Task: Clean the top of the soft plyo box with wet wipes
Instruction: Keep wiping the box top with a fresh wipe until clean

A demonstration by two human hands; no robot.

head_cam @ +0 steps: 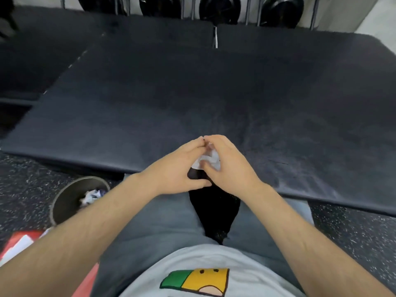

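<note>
Left hand and right hand meet at fingertips, both pinching crumpled wet wipe above near edge of soft plyo box. Wipe judged light, limp, damp; best gripped bunched in fingers. Forearms converge, wrists level. Bin on floor left of box's near edge.

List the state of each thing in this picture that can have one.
wet wipe: crumpled, held between both hands.
left hand: pinches the wipe.
right hand: pinches the wipe.
plyo box top: bare, faint streaks on the right part.
bin: upright, open, crumpled white waste inside.
red pack: partly out of view, cannot tell.
</note>
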